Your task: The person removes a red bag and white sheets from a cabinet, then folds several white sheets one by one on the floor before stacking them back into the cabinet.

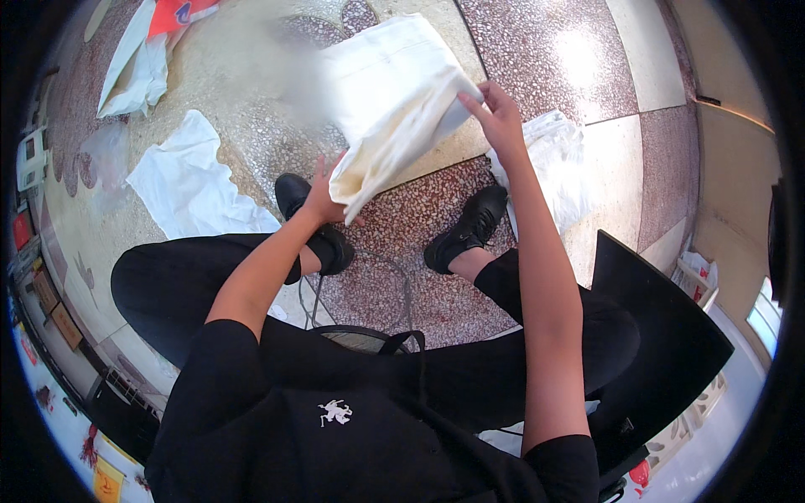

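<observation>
A large piece of white, pliable material point(402, 82), either a cloth or a bag, is held up over the floor in front of me. Its folds gather along the lower right side, and a yellowish hollow shows at the lower corner. My right hand point(501, 119) pinches its right corner between thumb and fingers. At the lower left corner is my left hand point(324, 198), some of its fingers hidden behind the material. On the floor to the left lies a crumpled white sheet point(195, 179). A white plastic bundle point(553, 170) rests beside my right shoe point(471, 226).
Further left lie a thin clear plastic bag point(107, 157) and a white bag with a red part point(138, 75). A black panel point(654, 327) stands close by my right knee. Shelving with boxes point(56, 308) lines the left edge. The floor is patterned terrazzo point(604, 69).
</observation>
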A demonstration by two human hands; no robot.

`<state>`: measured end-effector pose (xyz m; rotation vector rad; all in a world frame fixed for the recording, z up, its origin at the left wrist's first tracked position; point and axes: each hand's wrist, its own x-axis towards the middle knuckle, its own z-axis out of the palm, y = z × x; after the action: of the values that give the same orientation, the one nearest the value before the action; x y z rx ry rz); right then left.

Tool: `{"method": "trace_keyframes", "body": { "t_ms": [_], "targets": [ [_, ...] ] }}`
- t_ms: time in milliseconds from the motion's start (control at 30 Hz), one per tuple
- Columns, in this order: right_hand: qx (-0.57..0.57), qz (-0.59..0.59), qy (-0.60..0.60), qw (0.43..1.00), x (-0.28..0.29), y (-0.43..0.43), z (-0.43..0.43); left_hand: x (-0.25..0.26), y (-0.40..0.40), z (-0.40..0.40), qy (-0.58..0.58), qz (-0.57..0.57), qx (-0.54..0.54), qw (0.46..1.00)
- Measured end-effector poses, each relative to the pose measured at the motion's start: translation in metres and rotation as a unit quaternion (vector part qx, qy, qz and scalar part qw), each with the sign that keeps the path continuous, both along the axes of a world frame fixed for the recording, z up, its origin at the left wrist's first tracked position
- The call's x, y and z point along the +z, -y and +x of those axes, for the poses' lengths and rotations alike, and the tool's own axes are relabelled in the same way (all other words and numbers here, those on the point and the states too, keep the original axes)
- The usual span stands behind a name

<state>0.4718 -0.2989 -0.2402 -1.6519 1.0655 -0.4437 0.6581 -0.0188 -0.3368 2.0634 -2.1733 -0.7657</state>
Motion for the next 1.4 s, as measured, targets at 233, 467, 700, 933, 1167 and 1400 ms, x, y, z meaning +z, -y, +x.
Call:
{"method": "trace_keyframes", "body": {
  "t_ms": [233, 467, 700, 933, 1167, 1400],
  "targets": [
    [-0.098, -0.113, 0.0, 0.989, -0.014, 0.052, 0.07, -0.013, 0.052, -0.016, -0.417, 0.003, 0.461, 0.783],
    [-0.078, -0.201, -0.044, 0.976, -0.081, 0.109, 0.085, -0.054, 0.135, 0.062, -0.45, -0.095, 0.58, 0.672],
    [0.147, -0.346, -0.365, 0.852, -0.13, 0.076, 0.061, -0.04, 0.18, 0.049, -0.023, -0.136, 0.609, 0.781],
    [-0.006, -0.293, -0.34, 0.894, -0.159, 0.005, 0.056, -0.054, 0.182, 0.026, 0.091, -0.138, 0.18, 0.97],
    [-0.058, -0.311, -0.352, 0.881, -0.158, -0.024, 0.05, -0.052, 0.184, 0.068, 0.23, -0.107, 0.276, 0.927],
    [0.26, -0.01, -0.326, 0.909, -0.065, 0.077, 0.009, -0.04, 0.229, 0.017, 0.079, -0.277, 0.318, 0.903]
  ]
}}
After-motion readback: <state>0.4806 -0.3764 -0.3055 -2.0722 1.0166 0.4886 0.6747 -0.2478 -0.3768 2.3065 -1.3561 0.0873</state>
